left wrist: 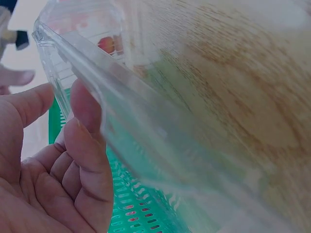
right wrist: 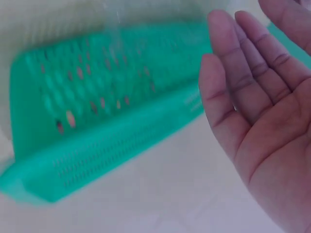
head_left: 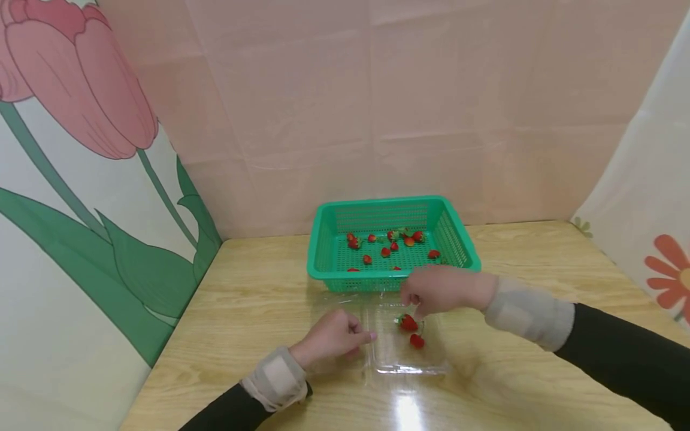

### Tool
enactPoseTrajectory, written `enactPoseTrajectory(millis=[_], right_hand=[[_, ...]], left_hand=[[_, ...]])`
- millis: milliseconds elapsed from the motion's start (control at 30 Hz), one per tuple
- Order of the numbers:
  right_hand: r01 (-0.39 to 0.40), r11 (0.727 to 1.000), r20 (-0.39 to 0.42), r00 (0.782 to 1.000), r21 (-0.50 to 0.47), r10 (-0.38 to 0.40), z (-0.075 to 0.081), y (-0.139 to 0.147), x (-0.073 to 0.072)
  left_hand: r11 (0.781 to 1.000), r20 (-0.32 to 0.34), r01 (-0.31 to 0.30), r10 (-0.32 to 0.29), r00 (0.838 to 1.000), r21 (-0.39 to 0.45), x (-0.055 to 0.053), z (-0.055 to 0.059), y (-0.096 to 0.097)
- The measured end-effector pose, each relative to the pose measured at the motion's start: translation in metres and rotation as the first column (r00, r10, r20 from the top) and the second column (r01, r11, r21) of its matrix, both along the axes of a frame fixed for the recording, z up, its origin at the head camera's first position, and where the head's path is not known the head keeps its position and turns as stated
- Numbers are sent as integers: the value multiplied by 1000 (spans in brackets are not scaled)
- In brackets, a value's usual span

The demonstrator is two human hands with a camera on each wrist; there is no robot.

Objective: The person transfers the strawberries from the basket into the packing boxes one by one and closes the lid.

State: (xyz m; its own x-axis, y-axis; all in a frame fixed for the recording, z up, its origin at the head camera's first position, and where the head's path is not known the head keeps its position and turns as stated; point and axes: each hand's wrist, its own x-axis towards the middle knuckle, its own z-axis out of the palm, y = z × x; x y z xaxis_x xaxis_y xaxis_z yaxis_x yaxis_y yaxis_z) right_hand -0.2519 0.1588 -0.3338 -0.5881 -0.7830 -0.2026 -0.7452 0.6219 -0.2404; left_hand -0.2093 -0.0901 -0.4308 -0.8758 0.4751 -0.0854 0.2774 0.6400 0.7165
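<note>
My left hand (head_left: 334, 335) pinches the box (head_left: 390, 354) by its edge, my right hand (head_left: 433, 290) hovers half-curled, its hold unclear to me, and the berries (head_left: 408, 323) at my left's three o'clock could spill if a tug tips the plastic.

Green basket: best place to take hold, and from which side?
Likely the green basket goes best by its rim at both short ends, coming in from left and right. The rim runs raised all round, while the clear plastic box sits close in front and the cloth backdrop stands behind.
</note>
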Motion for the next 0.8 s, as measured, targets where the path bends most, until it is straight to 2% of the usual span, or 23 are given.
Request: enactPoseTrajectory(millis=[200, 400, 567, 800], right_hand=[[22, 999, -33, 999, -35, -23, 34, 11, -20], [70, 996, -44, 996, -57, -72, 56, 19, -45], [94, 995, -67, 993, -38, -96, 58, 19, -68], [112, 993, -27, 993, 41, -111, 35, 17, -98]], left_hand=[[1000, 1, 6, -6, 1000, 5, -1, -3, -1], [1000, 1, 9, -9, 1000, 8, 0, -3, -1], [1000, -9, 14, -14, 1000, 10, 1, -4, -1], [1000, 12, 6, -6, 1000, 10, 3, -6, -2]])
